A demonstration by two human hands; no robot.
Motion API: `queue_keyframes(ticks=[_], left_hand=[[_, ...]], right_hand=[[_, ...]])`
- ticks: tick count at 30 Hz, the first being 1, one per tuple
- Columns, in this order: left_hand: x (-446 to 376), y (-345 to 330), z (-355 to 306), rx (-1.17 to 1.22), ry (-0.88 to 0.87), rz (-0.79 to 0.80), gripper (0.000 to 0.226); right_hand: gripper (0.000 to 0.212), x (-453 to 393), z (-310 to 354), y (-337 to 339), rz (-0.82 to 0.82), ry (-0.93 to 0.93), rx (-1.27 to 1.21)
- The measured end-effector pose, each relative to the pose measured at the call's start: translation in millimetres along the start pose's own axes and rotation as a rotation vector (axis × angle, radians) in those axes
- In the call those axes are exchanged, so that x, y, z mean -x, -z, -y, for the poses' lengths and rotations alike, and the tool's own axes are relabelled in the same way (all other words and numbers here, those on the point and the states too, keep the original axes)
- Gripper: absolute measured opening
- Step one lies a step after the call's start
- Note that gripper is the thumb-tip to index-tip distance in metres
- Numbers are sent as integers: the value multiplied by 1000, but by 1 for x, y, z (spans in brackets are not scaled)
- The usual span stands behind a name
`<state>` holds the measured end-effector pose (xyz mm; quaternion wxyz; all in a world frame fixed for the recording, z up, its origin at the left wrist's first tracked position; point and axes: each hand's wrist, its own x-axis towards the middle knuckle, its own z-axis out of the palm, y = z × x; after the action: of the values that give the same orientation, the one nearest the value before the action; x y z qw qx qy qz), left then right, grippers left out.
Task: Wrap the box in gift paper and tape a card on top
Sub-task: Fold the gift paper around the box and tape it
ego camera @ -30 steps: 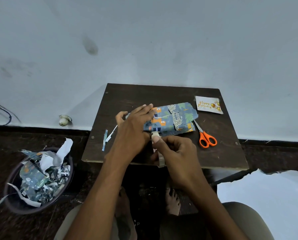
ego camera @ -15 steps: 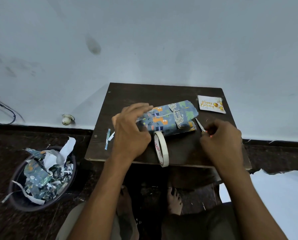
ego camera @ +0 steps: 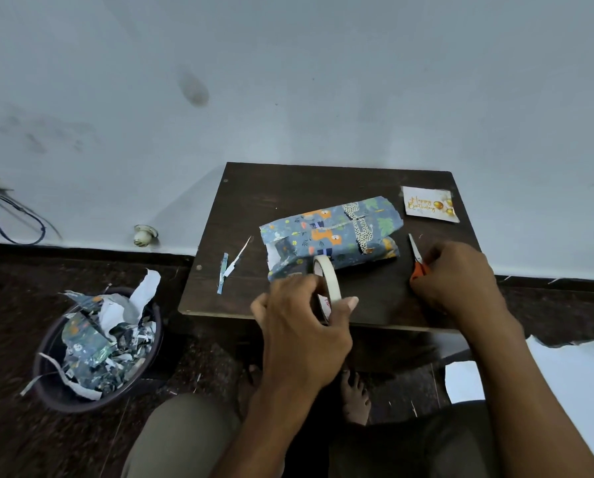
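The box (ego camera: 333,238), wrapped in blue animal-print gift paper, lies on the small dark table (ego camera: 278,188), its left end flap loose. A roll of cream tape (ego camera: 330,281) stands on edge in front of the box, and my left hand (ego camera: 302,326) grips it between thumb and fingers. My right hand (ego camera: 457,277) closes over the orange handles of the scissors (ego camera: 416,257), whose blades point toward the far edge. A white "Happy Birthday" card (ego camera: 428,203) lies flat at the table's far right corner.
Thin paper offcuts (ego camera: 228,267) lie on the table's left side. A dark bin (ego camera: 95,350) full of paper scraps stands on the floor to the left. White sheets (ego camera: 571,370) lie on the floor at right. My knees and bare feet are under the table.
My left hand left the box and took hold of the tape roll. My right hand let go of the tape, moved right and closed on the scissors' handles.
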<state>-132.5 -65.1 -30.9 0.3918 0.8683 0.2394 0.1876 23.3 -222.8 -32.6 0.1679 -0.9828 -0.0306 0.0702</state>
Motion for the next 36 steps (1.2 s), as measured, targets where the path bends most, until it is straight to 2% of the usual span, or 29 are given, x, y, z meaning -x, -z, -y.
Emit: queue_keyframes(ticks=[5,8,14,16,18,20,22,29,33,36], left_hand=[[0,-1,-1,214,51,87,41],[2,3,-8,349,140,141,32],[1,7,-15,479,176,137,30],[1,8,-14,495,183,139,30],[0,8,-12,502,179,135,29],[-1,9,-12,501,168,123,29],[-2,10,-11,500,162,112,28],[-16,24,2,444,114,-60,31],[-23,30,10,374,93,-233,36],[-26,32,16,394,104,-252,35]], right_hand=[[32,10,10,10,18,-102,-25],[38,14,14,17,13,-179,42],[36,16,10,19,-2,-118,7],[29,15,12,21,-65,-36,-191],[24,13,23,25,-82,87,-556],[26,14,46,28,16,233,-926],[28,14,68,22,114,358,-1095],[27,5,116,-2,143,660,-940],[29,1,123,-14,172,619,-935],[25,1,122,-18,160,593,-944]])
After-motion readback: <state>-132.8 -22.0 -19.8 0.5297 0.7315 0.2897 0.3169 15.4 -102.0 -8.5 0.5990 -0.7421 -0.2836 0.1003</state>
